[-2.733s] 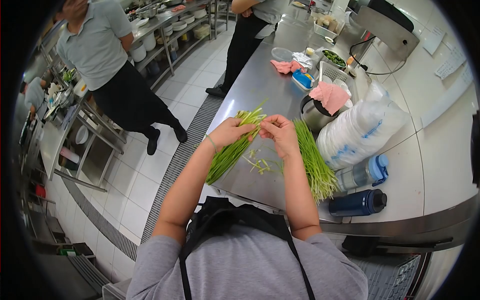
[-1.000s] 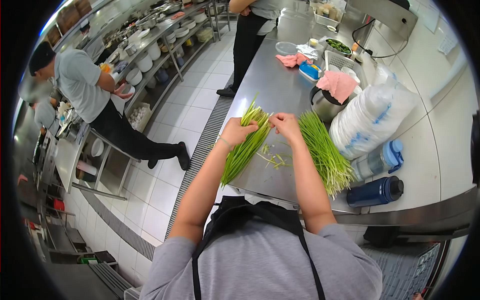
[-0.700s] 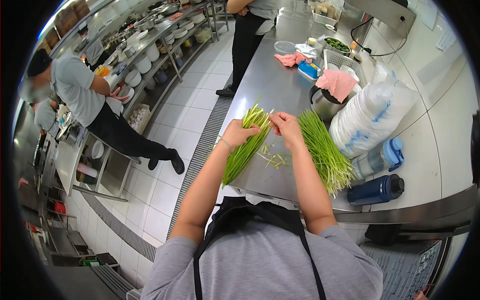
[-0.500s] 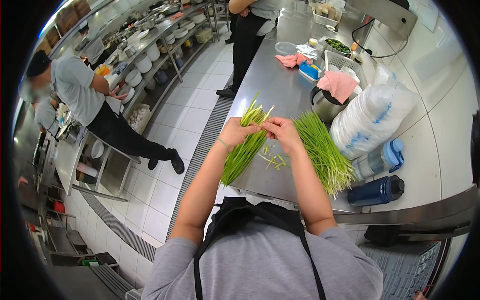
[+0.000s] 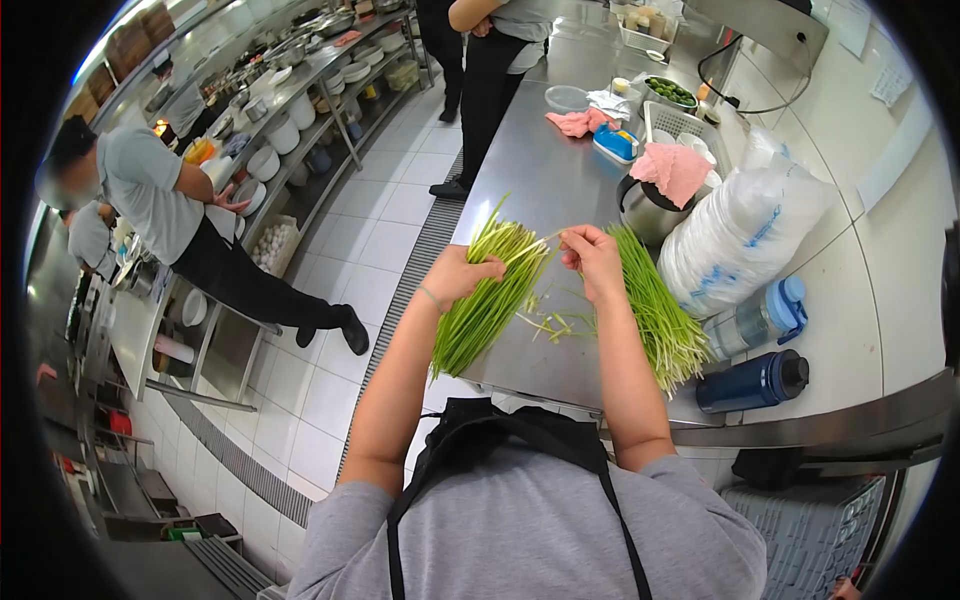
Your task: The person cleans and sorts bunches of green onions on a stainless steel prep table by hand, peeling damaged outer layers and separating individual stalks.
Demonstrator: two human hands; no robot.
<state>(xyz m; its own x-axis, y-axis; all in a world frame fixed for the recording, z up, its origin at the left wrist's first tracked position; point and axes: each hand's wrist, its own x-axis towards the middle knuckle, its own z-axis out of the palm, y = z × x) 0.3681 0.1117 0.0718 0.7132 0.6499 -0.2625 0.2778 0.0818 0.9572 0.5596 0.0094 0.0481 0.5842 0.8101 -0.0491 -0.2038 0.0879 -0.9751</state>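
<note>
My left hand [image 5: 460,274] is wrapped round a bundle of long green stalks [image 5: 486,312] near its pale upper ends. To its right, my right hand [image 5: 592,258] pinches the tip of a thin pale strand that runs out from the bundle. A second pile of green stalks [image 5: 662,322] lies on the steel table [image 5: 540,372] just right of my right hand, pale ends toward me. Small trimmed scraps [image 5: 552,326] lie on the metal between the bundle and the pile.
Along the right stand a steel pot [image 5: 645,212] under a pink cloth [image 5: 670,172], wrapped white containers [image 5: 735,245] and two bottles [image 5: 752,383]. Farther back are a blue-and-white container [image 5: 615,145] and a bowl of green pieces [image 5: 670,92]. Several people stand left and beyond the table.
My hands, together half a second ago, have moved apart, the right hand to the right with the strand. The bundle is spread wider. Another person's dark-clothed legs show more fully at the back.
</note>
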